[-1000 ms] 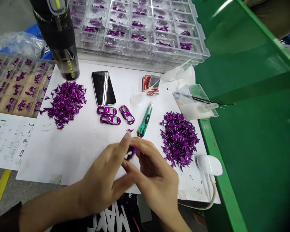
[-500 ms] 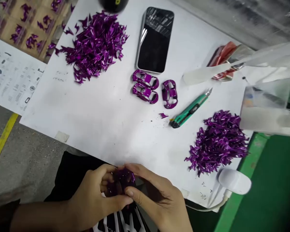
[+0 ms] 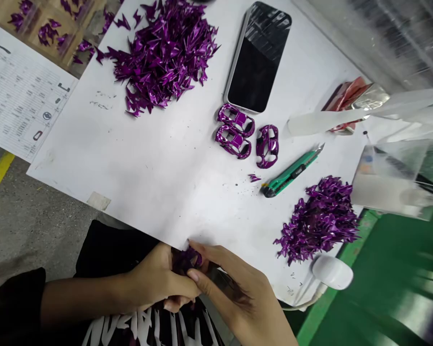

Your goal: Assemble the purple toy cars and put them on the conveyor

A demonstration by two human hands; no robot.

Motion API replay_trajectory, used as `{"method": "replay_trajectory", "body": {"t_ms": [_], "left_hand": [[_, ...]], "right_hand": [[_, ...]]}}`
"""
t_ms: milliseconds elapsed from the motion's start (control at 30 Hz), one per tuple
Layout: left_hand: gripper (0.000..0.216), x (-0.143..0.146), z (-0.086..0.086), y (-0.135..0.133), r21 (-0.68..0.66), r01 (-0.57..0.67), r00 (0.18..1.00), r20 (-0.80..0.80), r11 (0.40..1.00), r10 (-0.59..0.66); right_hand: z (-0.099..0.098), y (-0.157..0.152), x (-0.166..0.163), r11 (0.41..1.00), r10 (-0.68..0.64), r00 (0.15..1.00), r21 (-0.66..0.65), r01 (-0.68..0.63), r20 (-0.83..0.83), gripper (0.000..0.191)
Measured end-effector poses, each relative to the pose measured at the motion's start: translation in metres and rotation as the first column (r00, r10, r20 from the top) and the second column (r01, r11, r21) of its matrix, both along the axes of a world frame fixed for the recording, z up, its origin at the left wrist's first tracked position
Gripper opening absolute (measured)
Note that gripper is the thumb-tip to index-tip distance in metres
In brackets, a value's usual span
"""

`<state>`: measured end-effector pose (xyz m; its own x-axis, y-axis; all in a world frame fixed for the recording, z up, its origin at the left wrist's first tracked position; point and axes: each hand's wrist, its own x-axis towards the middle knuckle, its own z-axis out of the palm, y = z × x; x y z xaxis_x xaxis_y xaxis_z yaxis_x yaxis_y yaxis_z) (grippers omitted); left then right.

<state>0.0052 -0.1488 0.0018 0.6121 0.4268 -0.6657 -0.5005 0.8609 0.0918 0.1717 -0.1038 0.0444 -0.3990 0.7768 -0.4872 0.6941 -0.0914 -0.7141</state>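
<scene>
At the table's near edge, my left hand (image 3: 162,281) and my right hand (image 3: 238,288) are both closed on a shiny purple toy car body (image 3: 187,259), mostly hidden by the fingers. My right thumb and fingers pinch its right side; the left fingers curl around the other side. Beyond them on the white sheet lie two purple car bodies (image 3: 234,142) side by side, with a third car body (image 3: 267,146) just to their right. A small purple piece (image 3: 254,178) rests near a green utility knife (image 3: 292,170), whose blade is out.
A large heap of pointed purple pieces (image 3: 169,57) lies at the far left, another heap (image 3: 317,221) at the right. A phone (image 3: 258,57), a white mouse-like device (image 3: 332,272), a red packet (image 3: 346,103), a clear box (image 3: 389,178) and a printed sheet (image 3: 21,91) are around.
The view has shifted, so the table things appear displaced. My left hand has turned, its fingers now curled under, and less of the purple car body shows between the hands.
</scene>
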Motion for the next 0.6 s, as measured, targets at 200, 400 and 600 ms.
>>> {"method": "replay_trajectory", "body": {"t_ms": [200, 400, 600], "left_hand": [[0.021, 0.012, -0.002, -0.003, -0.005, -0.088, 0.994, -0.064, 0.996, 0.088], [0.017, 0.013, 0.001, 0.001, -0.063, -0.142, 0.989, -0.049, 0.988, 0.139], [0.016, 0.017, -0.004, -0.005, -0.107, -0.151, 0.988, -0.041, 0.983, 0.147]], "right_hand": [[0.001, 0.019, -0.016, 0.962, 0.066, 0.995, 0.259, -0.083, 0.074, 0.027], [-0.032, 0.032, -0.075, 0.799, -0.021, 0.988, 0.596, -0.075, 0.153, 0.019], [-0.044, 0.032, -0.081, 0.766, -0.043, 0.971, 0.631, -0.121, 0.237, 0.021]]}}
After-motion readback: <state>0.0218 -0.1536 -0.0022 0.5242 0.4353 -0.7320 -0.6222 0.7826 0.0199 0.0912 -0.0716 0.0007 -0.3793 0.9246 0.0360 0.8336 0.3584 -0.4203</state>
